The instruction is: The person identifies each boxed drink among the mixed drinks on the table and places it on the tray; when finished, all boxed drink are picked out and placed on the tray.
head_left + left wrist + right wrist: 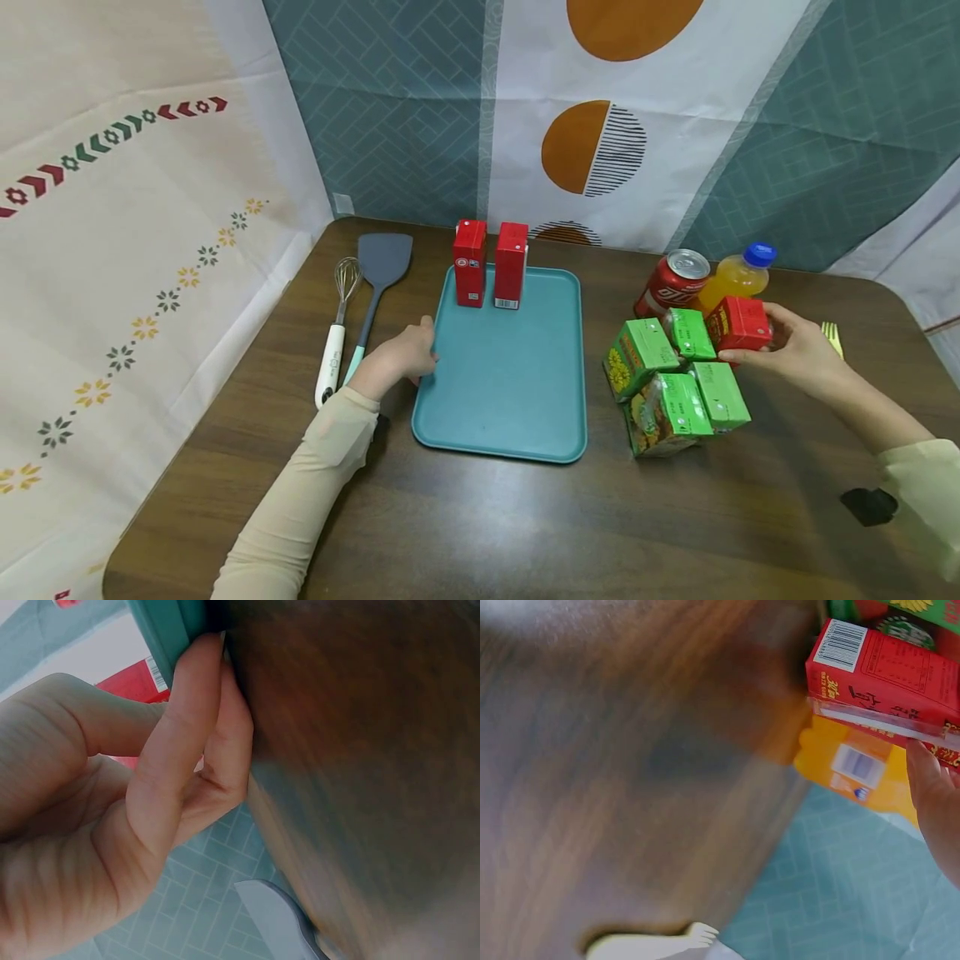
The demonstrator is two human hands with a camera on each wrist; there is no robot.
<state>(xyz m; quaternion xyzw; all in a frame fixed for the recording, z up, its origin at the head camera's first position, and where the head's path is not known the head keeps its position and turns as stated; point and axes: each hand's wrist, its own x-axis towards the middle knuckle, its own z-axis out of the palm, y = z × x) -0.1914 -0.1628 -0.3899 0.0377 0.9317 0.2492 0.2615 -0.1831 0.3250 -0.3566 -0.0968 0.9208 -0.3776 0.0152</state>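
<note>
I'm gripping a small red carton (742, 321), and it's standing roughly upright in my fingers, its top facing up. It's showing a barcode (840, 645) near its lower end and dark lettering, and a strip in clear wrapping (889, 721) is running along its side. I'm holding it just beside the green cartons (723, 392). I'm also touching the left rim of a teal tray (510, 383), which is lying flat, its corners rounded. Two red cartons (510, 271) are standing apart at its far-left end.
</note>
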